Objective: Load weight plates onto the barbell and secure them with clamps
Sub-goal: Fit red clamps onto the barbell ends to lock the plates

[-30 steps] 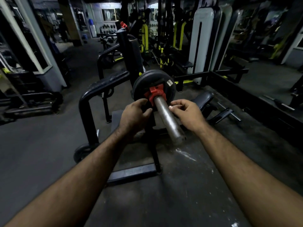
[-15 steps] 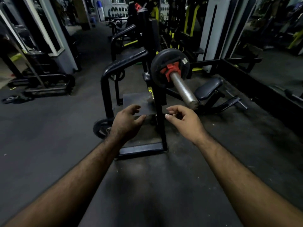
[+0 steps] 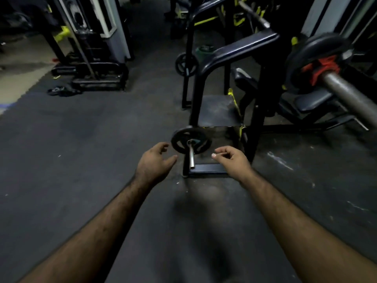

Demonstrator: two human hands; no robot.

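Observation:
The steel barbell sleeve [image 3: 346,92] juts out at the upper right, carrying a black weight plate [image 3: 306,56] held by a red clamp [image 3: 320,68] pressed against it. Low on the rack, a smaller black plate [image 3: 183,141] hangs on a short storage peg [image 3: 191,158]. My left hand [image 3: 155,162] hovers just left of that peg, fingers apart and holding nothing. On the peg's right side my right hand [image 3: 232,158] is loosely curled, with nothing in it. Both hands are clear of the small plate.
The black bench rack [image 3: 234,52] stands ahead, with a padded seat [image 3: 310,99] behind the barbell. Another plate [image 3: 186,65] hangs on the rack's far side. A machine base [image 3: 98,76] and flat plates [image 3: 61,91] lie at the left on the dark rubber floor [image 3: 81,160].
My hands left the red clamp and dropped toward the low storage peg. The view tilted down and left, so the loaded barbell end now sits at the upper right.

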